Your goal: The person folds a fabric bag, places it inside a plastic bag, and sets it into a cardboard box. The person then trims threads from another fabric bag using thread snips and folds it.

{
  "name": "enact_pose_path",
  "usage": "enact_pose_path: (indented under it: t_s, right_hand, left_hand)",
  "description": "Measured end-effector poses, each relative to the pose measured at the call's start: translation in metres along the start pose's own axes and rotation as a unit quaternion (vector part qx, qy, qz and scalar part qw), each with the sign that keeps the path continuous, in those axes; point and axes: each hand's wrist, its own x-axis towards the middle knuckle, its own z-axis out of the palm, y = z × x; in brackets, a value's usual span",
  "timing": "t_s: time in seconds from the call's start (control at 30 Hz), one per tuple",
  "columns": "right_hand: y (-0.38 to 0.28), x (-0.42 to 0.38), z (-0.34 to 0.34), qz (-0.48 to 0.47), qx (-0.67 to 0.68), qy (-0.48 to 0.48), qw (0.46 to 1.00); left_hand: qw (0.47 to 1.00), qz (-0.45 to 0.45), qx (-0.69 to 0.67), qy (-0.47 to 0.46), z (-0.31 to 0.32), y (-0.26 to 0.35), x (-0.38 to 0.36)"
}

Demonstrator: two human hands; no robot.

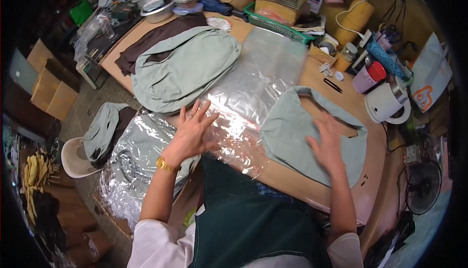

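Observation:
A light green cloth bag (292, 126) lies flat on the right part of the table, its strap loop toward the far side. My right hand (325, 143) is over this bag, fingers apart, holding nothing. Clear plastic sheets (258, 75) cover the table's middle. Over their near left edge is my left hand (194, 129), fingers spread and empty, with a gold watch at the wrist. Beyond it, a larger pile of light green cloth (190, 63) rests on dark brown cloth (141, 41). Plastic-wrapped green cloth (139, 156) sits at the near left.
A white kettle (382, 103), pink cup (363, 79) and black snips (333, 85) are on the table's right side. A green basket (278, 24) and metal bowls (157, 12) line the back. A white chair (75, 158) holds cloth at left. A fan (423, 186) stands right.

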Motion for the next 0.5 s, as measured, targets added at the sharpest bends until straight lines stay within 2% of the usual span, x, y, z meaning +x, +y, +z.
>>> enact_pose_path:
  t_s: [0.03,0.07,0.1,0.17,0.23,0.27,0.3,0.33,0.37,0.43,0.47,0.5]
  right_hand:
    - [-0.030,0.012,0.004,-0.078,0.112,0.047,0.990]
    - [-0.060,0.021,0.011,-0.117,0.150,0.038,0.981]
    - [-0.094,0.029,0.019,-0.156,0.188,0.030,0.969]
    - [-0.160,0.051,0.052,-0.244,0.166,0.100,0.950]
    - [-0.159,0.080,0.072,-0.262,0.169,0.105,0.944]
    - [-0.159,0.093,0.075,-0.278,0.170,0.110,0.939]
    - [-0.159,0.103,0.069,-0.281,0.169,0.114,0.938]
    - [-0.156,0.112,0.060,-0.269,0.205,0.163,0.927]
    - [-0.155,0.116,0.053,-0.252,0.239,0.210,0.914]
    - [-0.159,0.118,0.029,-0.236,0.266,0.209,0.911]
    - [-0.160,0.118,0.022,-0.221,0.295,0.208,0.906]
    - [-0.160,0.116,0.021,-0.222,0.292,0.210,0.906]
  left_hand:
    - [1.000,-0.003,0.000,-0.013,0.022,-0.024,-0.004]
    - [1.000,-0.008,0.005,-0.011,0.033,-0.034,-0.004]
    - [0.998,0.002,-0.020,0.062,0.040,-0.041,-0.003]
    - [0.977,0.013,-0.058,0.204,0.020,-0.030,0.004]
    - [0.958,-0.003,0.002,0.285,-0.012,-0.008,0.008]
    - [0.958,-0.002,0.005,0.287,-0.022,0.000,0.007]
    - [0.947,-0.018,-0.046,0.318,-0.029,0.009,0.005]
    - [0.932,-0.032,-0.100,0.348,-0.031,0.015,0.003]
    - [0.932,-0.030,-0.100,0.348,-0.026,0.023,0.002]
    - [0.979,-0.026,-0.186,0.073,-0.011,0.037,0.001]
    - [0.979,-0.024,-0.188,0.074,0.005,0.033,0.010]
    - [0.987,-0.058,-0.111,0.100,0.028,0.023,0.024]
